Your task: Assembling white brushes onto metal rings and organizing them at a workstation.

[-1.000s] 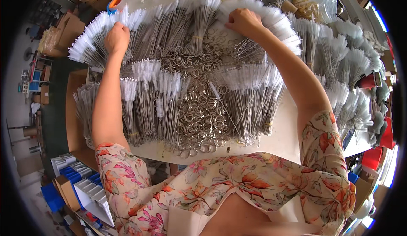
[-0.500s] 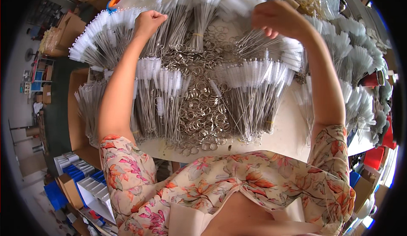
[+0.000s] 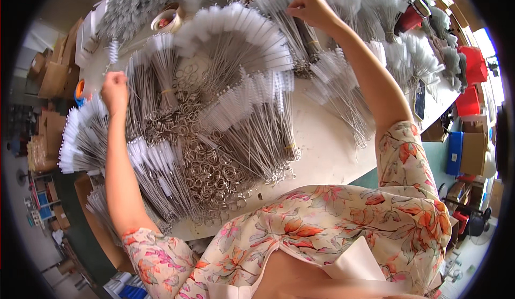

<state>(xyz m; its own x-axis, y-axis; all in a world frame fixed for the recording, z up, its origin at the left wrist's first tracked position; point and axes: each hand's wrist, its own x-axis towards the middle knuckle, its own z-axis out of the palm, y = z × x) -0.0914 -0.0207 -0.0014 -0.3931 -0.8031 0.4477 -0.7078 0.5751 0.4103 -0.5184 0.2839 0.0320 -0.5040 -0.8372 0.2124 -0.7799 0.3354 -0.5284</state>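
Both hands have shifted since half a second ago: the left hand (image 3: 115, 92) now sits at the left of the frame, the right hand (image 3: 311, 10) near the top, slightly right of centre, and the whole view has swung so that the table (image 3: 327, 151) lies at a slant. They are well apart. Left fingers are curled closed, and a single white-bristled brush (image 3: 112, 51) stands just above them, its wire running down into their grip. Right fingers are bent together beside a standing bundle of brushes (image 3: 284, 20); whether they pinch anything I cannot tell. Between the hands, in the upper middle, spreads a wide fan of brushes (image 3: 236, 36). Below it, left of centre, lies a heap of metal rings (image 3: 209, 170), with more wire-stemmed brushes (image 3: 257, 127) just to its right. Loose brushes (image 3: 340, 87) lie right of centre, near the right forearm. A bowl (image 3: 167, 21) with something red inside stands at upper left. On the blue box (image 3: 455, 146) at far right, any lettering is too small to read
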